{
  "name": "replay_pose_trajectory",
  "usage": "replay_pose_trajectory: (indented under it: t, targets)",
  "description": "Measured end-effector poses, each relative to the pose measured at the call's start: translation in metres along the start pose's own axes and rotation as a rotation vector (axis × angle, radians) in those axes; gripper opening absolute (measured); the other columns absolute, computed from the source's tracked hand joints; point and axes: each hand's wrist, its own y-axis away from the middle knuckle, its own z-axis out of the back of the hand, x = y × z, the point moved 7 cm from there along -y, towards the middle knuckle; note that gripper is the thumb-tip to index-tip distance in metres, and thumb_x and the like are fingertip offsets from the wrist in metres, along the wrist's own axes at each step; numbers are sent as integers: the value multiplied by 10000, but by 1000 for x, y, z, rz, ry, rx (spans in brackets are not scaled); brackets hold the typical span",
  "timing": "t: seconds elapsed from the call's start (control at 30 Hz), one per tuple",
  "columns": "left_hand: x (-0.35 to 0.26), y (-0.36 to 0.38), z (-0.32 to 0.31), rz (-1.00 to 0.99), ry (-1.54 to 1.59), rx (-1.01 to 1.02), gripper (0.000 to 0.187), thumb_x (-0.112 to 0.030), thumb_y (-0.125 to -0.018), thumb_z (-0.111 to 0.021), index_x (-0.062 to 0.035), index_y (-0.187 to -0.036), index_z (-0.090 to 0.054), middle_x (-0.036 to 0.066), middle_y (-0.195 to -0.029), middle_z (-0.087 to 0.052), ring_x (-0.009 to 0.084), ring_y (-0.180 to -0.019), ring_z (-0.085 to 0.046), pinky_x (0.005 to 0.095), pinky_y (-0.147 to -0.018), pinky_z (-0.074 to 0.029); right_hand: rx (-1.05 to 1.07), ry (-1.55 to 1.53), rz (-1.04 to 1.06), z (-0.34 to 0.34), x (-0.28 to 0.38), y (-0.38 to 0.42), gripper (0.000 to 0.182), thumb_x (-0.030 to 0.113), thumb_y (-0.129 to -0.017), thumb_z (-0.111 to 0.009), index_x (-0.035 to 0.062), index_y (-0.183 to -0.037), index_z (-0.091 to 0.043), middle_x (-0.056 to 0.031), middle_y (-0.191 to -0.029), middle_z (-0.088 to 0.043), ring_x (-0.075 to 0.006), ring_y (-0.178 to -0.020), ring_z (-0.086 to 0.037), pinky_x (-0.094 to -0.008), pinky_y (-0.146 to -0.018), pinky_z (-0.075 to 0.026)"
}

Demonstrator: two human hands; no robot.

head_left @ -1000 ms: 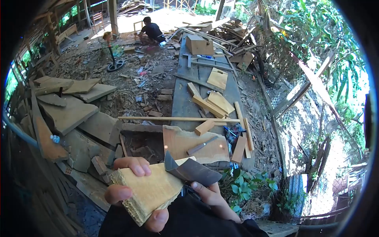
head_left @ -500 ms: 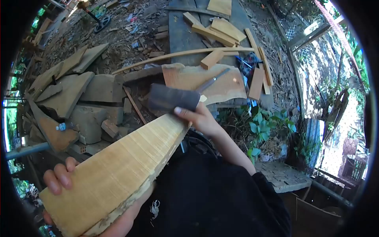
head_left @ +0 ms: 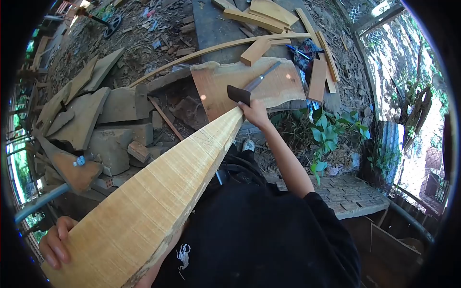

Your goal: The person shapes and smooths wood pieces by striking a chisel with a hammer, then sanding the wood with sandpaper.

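While the left hand (head_left: pixel 55 242) curls its fingers (head_left: pixel 54 249) over the near, wide edge of the long pale plank (head_left: pixel 158 192), that plank runs up and away from the person's black shirt (head_left: pixel 249 230), narrowing towards its far tip. It is held off the ground, propped against the body rather than lying on anything. Out at the narrow end the right hand (head_left: pixel 254 113) is closed round the handle of a dark-bladed hatchet (head_left: pixel 238 93), its head sitting just at the plank's tip, touching it or all but touching; I cannot tell which from here.

To my eye the job is trimming that far end. Doing it well means keeping the near grip firm so the plank does not twist, cutting away from the body along the grain, and keeping the left hand well back from the blade, as it is now.

Just past the tip lies a broad reddish slab (head_left: pixel 249 86) with a chisel-like tool (head_left: pixel 263 77) resting on it. Beyond that a grey plank walkway (head_left: pixel 211 29) carries short offcuts (head_left: pixel 254 50) and a long thin curved strip (head_left: pixel 216 48). Off to the left, grey slabs (head_left: pixel 91 115) are heaped on ground littered with chips. To the right, green plants (head_left: pixel 331 129) grow beside a low brick platform (head_left: pixel 355 197).
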Motion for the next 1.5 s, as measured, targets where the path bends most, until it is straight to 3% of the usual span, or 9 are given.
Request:
replay_pose_trajectory:
  t: [0.2, 0.47, 0.57, 0.67, 0.87, 0.9, 1.13, 1.37, 1.5]
  targets:
    - [-12, -13, 9, -235, -48, 37, 137, -117, -853, -469, -105, -740, -545, -44, -762, -551, 83, -754, -538, 291, -823, -328, 230, -603, 597, 68, 152, 125, 239, 135, -836, -555, 17, -1044, -560, -114, -854, -613, -147, -776, -545, -310, -718, -428]
    - [-4, -7, 18, 39, -166, -36, 372, -430, -643, -685, -127, -828, -574, -23, -814, -569, 82, -831, -527, 257, -844, -312, -138, -769, -59, -30, -69, -14, 281, 171, -844, -542, -31, -1039, -552, -104, -1001, -600, -165, -906, -548, -291, -790, -415]
    - [4, -14, 16, 305, -83, 186, 570, -536, -495, -745, -122, -847, -574, -5, -827, -571, 80, -868, -516, 250, -860, -304, -127, -204, -86, -5, -8, 13, 369, 297, -826, -536, -38, -972, -587, -198, -800, -628, -257, -775, -618, -335, -706, -458]
    - [4, -17, 16, 326, -21, 98, 547, -529, -518, -739, -125, -844, -568, 8, -827, -568, 80, -885, -511, 251, -878, -298, 49, -851, 396, 20, 108, 87, 295, 218, -861, -512, -2, -1054, -549, -165, -864, -618, -221, -784, -579, -310, -758, -440]
    - [14, -30, 18, 180, 216, 201, 483, -494, -587, -710, -120, -848, -551, 18, -802, -545, 104, -884, -510, 266, -897, -283, 156, -877, 980, 85, 213, 196, 348, 89, -836, -555, -25, -1158, -490, -116, -948, -613, -132, -894, -558, -294, -819, -422]
    - [13, -28, 16, 141, 111, 127, 455, -479, -617, -694, -116, -848, -548, 17, -800, -538, 111, -878, -508, 273, -897, -280, 279, -884, 626, 72, 195, 181, 280, 79, -838, -547, -33, -1094, -528, -100, -903, -617, -136, -838, -561, -289, -775, -428]
    - [24, -1, -22, -377, -175, -174, 432, -388, -621, -532, -98, -940, -500, 170, -901, -326, 237, -874, -356, 406, -828, -275, -95, -364, 63, -5, -12, 7, 376, 286, -827, -558, -72, -941, -576, -159, -756, -626, -206, -715, -587, -330, -665, -449]
    - [25, 8, -21, -436, -66, 7, 416, -358, -659, -506, -87, -975, -499, 172, -895, -338, 242, -870, -364, 384, -814, -299, -56, -90, -32, -19, -30, -18, 470, 380, -802, -526, -79, -864, -601, -285, -787, -591, -405, -813, -586, -421, -691, -445]
    - [36, 9, -42, -637, -306, -430, 417, -351, -709, -451, -63, -1008, -481, 190, -903, -360, 255, -860, -387, 377, -791, -328, 268, -877, 301, 42, 116, 104, 303, 187, -889, -490, -33, -1095, -519, -59, -968, -588, -114, -880, -493, -291, -771, -412]
